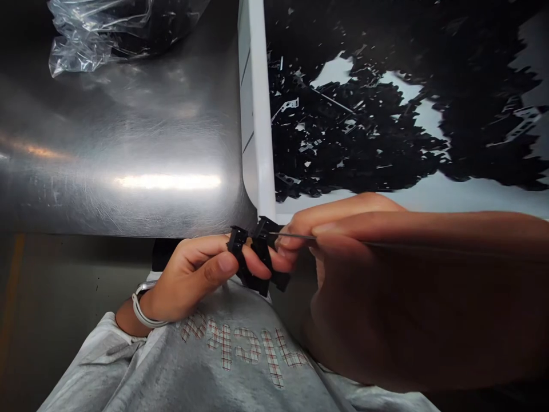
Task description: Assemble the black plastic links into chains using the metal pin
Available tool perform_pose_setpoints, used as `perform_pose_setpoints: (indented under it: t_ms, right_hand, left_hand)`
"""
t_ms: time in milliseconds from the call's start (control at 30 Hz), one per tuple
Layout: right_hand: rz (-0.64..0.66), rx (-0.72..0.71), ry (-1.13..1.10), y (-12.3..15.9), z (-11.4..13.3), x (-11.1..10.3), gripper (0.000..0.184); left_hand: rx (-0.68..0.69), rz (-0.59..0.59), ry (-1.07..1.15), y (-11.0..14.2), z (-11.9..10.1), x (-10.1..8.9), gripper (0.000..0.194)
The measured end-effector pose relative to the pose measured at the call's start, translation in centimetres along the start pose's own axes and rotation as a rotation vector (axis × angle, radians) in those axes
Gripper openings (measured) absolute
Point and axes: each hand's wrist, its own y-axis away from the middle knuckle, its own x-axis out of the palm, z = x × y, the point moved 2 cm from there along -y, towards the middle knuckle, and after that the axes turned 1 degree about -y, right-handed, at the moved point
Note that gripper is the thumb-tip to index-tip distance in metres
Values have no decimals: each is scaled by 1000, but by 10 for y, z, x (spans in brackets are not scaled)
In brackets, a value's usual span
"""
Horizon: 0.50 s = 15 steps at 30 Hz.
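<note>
Left hand: grip closed, fingers curled through and around a black part that shows two upright arms; whether these belong to one piece or two cannot be told. Location: off the worktop, held in the air before the wearer's shirt, just beside the near left corner of the white tray.

Right hand: grip pinched between thumb and forefinger on a thin rod, which points left with its tip at the right arm of the black part. Whether the tip has entered or merely touches cannot be confirmed.

Handling, in judgement: the left fingers should brace both arms so neither twists. The rod should be pinched close behind its tip, kept in line with its point of contact and advanced with light pressure; a slip would run towards the left fingertips.

Containers: the white tray, on the right, holds a loose heap of small black pieces, the tray's pale floor visible in patches. A few silvery pieces lie among them. At far left, a clear plastic bag rests on the worktop; its dark contents cannot be identified.
</note>
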Motion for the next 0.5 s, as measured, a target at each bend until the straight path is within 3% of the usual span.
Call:
perform_pose_setpoints:
  t_ms: [133, 400, 500]
  right_hand:
    - [-137, 78, -135, 13, -8, 6, 31]
    - [-71, 158, -52, 22, -8, 7, 28]
    - [-71, 187, -60, 20, -8, 5, 27]
  left_hand:
    - [17, 23, 2, -1, 0, 2, 29]
    - [22, 119, -38, -1, -2, 2, 34]
    - [-23, 97, -101, -2, -3, 2, 41]
